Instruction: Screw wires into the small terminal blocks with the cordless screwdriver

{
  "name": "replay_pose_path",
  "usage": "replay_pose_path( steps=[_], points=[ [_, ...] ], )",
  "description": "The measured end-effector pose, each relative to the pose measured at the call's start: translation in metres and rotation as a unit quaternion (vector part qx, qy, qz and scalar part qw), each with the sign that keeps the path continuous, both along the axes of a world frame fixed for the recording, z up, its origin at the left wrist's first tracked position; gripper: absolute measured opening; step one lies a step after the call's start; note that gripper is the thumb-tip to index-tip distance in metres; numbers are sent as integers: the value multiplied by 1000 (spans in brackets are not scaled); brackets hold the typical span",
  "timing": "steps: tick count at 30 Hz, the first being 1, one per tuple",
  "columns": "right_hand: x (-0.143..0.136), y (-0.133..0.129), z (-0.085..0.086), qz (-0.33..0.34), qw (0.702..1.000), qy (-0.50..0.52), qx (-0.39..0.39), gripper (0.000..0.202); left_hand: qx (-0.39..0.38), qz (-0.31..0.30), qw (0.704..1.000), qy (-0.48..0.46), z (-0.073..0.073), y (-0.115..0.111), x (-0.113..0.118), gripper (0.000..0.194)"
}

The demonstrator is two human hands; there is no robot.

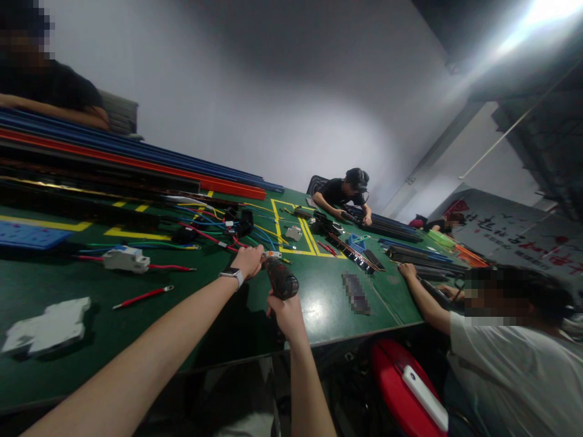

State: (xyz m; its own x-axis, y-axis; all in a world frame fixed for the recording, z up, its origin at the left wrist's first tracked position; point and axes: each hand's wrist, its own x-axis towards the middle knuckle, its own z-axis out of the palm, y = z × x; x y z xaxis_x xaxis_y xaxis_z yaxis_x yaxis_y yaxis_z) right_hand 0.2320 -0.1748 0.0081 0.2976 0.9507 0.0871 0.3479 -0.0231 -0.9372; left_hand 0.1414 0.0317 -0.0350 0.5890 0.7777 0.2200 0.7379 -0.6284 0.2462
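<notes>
My right hand (288, 315) is wrapped around the grip of a dark power drill (281, 279), its front end pointing away over the green table. At the drill's front end is my left hand (249, 262), with a watch (233, 276) on the wrist and the fingers closed. What those fingers hold is hidden. Just beyond the drill lies a small white and orange piece (273, 254). Red, blue, green and yellow wires (214, 233) spread out behind my left hand. A white circuit breaker (126, 260) with red leads lies to the left, near a short red cable (144, 297).
White plastic breakers (50, 326) lie at the near left, by a blue power strip (31, 235). Long blue and orange strips (232, 185) line the far side. A phone (355, 293) lies to the right. Co-workers sit around the table; a red stool (396, 376) stands below.
</notes>
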Motion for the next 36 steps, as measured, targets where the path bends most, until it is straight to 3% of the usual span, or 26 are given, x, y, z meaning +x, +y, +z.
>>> replay_pose_path(
  steps=[13,36],
  points=[
    [3,1,-5,4,1000,0,0,17,6,5,1000,-8,3,-3,0,28],
    [3,0,-3,10,1000,1,-5,18,15,2,1000,-13,-4,2,2,28]
  ],
)
